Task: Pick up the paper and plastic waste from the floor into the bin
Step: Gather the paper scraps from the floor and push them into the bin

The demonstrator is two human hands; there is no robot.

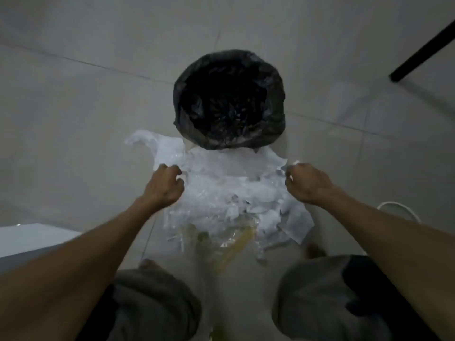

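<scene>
Two hands I see at the waste pile [229,200] on the floor, touching the bin [229,99]: left hand [163,187] curled on a paper edge, right hand [307,184] apparently pinching a white scrap, though blurred.

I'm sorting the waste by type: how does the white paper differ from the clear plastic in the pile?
The white paper is opaque and torn into ragged sheets; the clear plastic is see-through, crinkled and glossy. Paper spreads to the pile's edges; plastic sits mostly in the middle. Both lie on the floor before the bin.
</scene>
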